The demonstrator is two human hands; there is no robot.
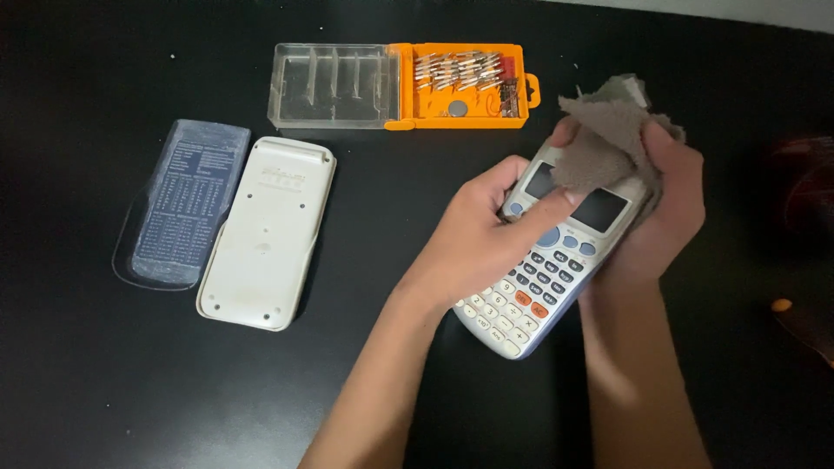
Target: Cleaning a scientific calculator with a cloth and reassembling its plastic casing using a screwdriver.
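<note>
A white-and-grey scientific calculator [534, 291] is held tilted above the black table, keys up. My left hand [482, 239] grips its left side, with the thumb stretched across to the edge of the screen. A grey fuzzy cloth [604, 139] lies bunched over the calculator's top and part of its screen. My right hand [673, 204] wraps around the calculator's right side from behind and pinches the cloth with its thumb.
A white calculator back cover [265, 230] lies at the left beside a translucent slide cover [181, 204]. Behind them stands an open orange bit case [465, 87] with a clear lid [334, 85]. A small orange item [782, 305] sits at the right.
</note>
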